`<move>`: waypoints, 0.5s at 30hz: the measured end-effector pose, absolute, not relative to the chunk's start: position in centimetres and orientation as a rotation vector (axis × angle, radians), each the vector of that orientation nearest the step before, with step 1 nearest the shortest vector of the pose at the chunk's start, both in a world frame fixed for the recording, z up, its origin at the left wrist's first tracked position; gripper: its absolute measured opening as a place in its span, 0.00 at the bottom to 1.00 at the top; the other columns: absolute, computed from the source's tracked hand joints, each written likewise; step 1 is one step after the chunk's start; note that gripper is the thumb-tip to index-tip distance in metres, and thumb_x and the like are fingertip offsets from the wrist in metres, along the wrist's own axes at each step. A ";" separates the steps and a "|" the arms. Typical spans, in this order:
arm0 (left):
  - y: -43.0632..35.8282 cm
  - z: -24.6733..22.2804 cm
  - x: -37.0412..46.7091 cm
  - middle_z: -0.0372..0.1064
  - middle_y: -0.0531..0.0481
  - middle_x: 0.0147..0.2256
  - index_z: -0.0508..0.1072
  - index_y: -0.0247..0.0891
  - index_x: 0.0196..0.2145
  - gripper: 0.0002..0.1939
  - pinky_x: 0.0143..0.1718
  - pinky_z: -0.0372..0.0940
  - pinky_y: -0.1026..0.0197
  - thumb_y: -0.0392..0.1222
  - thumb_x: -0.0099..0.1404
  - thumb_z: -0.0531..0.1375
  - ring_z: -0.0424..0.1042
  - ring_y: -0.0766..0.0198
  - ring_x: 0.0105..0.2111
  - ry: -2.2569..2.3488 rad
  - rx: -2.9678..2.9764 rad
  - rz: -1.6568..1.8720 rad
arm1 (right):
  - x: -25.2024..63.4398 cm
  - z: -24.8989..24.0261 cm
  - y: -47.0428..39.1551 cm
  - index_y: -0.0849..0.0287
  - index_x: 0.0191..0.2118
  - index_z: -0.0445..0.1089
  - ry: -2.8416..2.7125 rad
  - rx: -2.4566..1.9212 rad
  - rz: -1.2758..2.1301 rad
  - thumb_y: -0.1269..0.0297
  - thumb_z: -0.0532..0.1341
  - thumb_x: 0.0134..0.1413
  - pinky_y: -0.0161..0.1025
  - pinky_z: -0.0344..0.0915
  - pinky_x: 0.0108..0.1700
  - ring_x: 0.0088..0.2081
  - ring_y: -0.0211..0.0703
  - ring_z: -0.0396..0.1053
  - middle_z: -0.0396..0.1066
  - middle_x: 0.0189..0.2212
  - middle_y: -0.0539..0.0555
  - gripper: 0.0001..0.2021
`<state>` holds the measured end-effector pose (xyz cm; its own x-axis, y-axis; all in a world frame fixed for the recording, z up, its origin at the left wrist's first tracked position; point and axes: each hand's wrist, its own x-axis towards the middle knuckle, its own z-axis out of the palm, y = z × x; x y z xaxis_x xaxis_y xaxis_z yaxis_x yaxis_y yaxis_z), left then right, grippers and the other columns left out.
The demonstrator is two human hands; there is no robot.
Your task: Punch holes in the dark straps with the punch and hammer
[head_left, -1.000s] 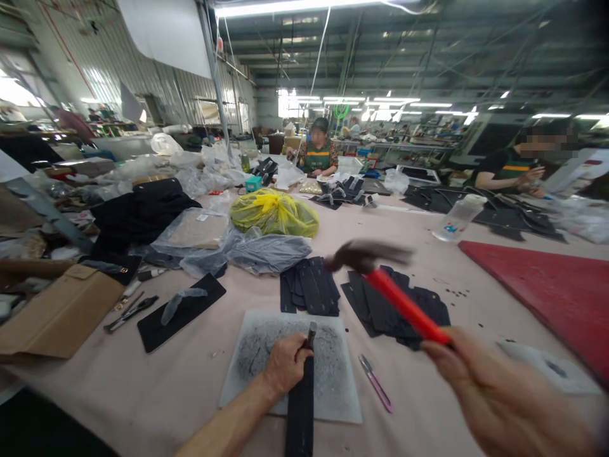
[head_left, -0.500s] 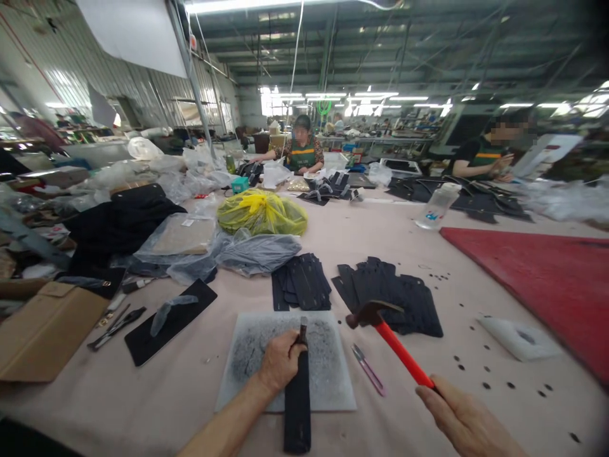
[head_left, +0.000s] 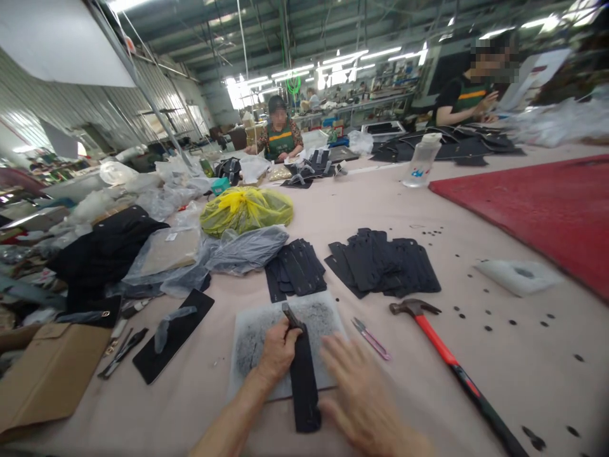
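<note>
My left hand (head_left: 278, 349) is closed round a short metal punch (head_left: 290, 314), its fingers also at the top of a dark strip (head_left: 304, 381). The strip lies over a white board (head_left: 247, 324) covered in dark marks and runs past its near edge. Just right of the strip, my right hand (head_left: 356, 387) is spread and slightly blurred, holding nothing. A claw hammer (head_left: 442, 346) with a red and black handle rests on the table to the right. Pink-handled snips (head_left: 372, 339) lie between board and hammer.
Stacks of dark pieces (head_left: 297, 266) (head_left: 385, 263) lie beyond the board. A yellow bag (head_left: 247, 212) is behind them, a cardboard box (head_left: 52, 374) at left, a bottle (head_left: 422, 162) and red sheet (head_left: 533, 203) at right. Two people work across the table.
My right hand has let go of the hammer, now lying on the table, and moved left beside the strip. The punch in my left hand has tilted. The view has shifted.
</note>
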<state>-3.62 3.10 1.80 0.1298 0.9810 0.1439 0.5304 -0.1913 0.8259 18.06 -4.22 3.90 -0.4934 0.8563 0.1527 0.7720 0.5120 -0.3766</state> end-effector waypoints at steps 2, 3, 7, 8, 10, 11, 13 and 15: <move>3.3 1.9 -3.5 0.76 0.49 0.34 0.75 0.37 0.36 0.09 0.41 0.66 0.60 0.37 0.64 0.54 0.74 0.60 0.36 1.480 1.757 0.953 | 14.0 3.0 -4.5 0.61 0.69 0.45 -2.500 -1.213 0.611 0.48 0.61 0.53 0.58 0.32 0.68 0.68 0.59 0.38 0.42 0.68 0.58 0.43; 3.5 1.9 -3.5 0.76 0.49 0.32 0.75 0.37 0.35 0.09 0.39 0.67 0.61 0.38 0.64 0.54 0.73 0.60 0.34 1.500 1.712 0.968 | 12.8 2.4 -4.6 0.62 0.69 0.42 -2.505 -1.192 0.686 0.47 0.61 0.53 0.58 0.28 0.68 0.68 0.59 0.35 0.38 0.69 0.59 0.45; 5.2 1.6 -4.1 0.75 0.50 0.29 0.73 0.37 0.34 0.10 0.33 0.67 0.63 0.44 0.65 0.55 0.73 0.61 0.30 1.639 1.402 1.142 | 12.2 0.7 -4.6 0.64 0.70 0.38 -2.498 -1.190 0.776 0.44 0.62 0.49 0.55 0.22 0.68 0.69 0.58 0.29 0.31 0.69 0.57 0.50; 5.6 1.4 -4.3 0.75 0.50 0.29 0.72 0.37 0.34 0.10 0.33 0.68 0.63 0.45 0.65 0.55 0.73 0.61 0.30 1.653 1.335 1.181 | 12.5 0.6 -4.5 0.64 0.70 0.38 -2.512 -1.172 0.787 0.42 0.62 0.48 0.54 0.22 0.68 0.69 0.58 0.28 0.30 0.69 0.57 0.52; 5.8 1.3 -4.9 0.75 0.51 0.30 0.72 0.37 0.35 0.11 0.33 0.68 0.63 0.46 0.64 0.55 0.74 0.61 0.29 1.643 1.268 1.225 | 12.9 0.5 -4.4 0.66 0.69 0.38 -2.543 -1.144 0.797 0.39 0.63 0.45 0.54 0.21 0.68 0.69 0.59 0.28 0.29 0.69 0.59 0.56; 5.7 1.3 -5.1 0.75 0.51 0.30 0.72 0.37 0.35 0.10 0.33 0.69 0.63 0.46 0.64 0.56 0.74 0.61 0.30 1.630 1.267 1.228 | 13.0 0.5 -4.4 0.67 0.69 0.37 -2.559 -1.130 0.797 0.38 0.63 0.44 0.55 0.20 0.67 0.69 0.60 0.27 0.29 0.69 0.60 0.56; 4.8 1.5 -5.4 0.76 0.51 0.30 0.73 0.38 0.35 0.10 0.35 0.69 0.62 0.46 0.64 0.56 0.75 0.61 0.30 1.626 1.309 1.213 | 13.1 0.6 -4.3 0.67 0.69 0.36 -2.585 -1.111 0.776 0.38 0.63 0.46 0.55 0.18 0.67 0.69 0.60 0.26 0.28 0.69 0.61 0.56; 3.6 1.9 -5.6 0.76 0.50 0.31 0.74 0.38 0.35 0.10 0.36 0.68 0.62 0.45 0.64 0.57 0.75 0.60 0.32 1.637 1.364 1.193 | 13.2 0.9 -4.0 0.65 0.70 0.35 -2.604 -1.103 0.738 0.40 0.63 0.47 0.55 0.17 0.67 0.69 0.58 0.26 0.27 0.69 0.60 0.54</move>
<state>-5.55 3.61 1.91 -0.2147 0.9754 0.0498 0.3462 0.0283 0.9377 13.16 -3.96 0.88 -0.6948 0.7192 0.0045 0.6098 0.5924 -0.5265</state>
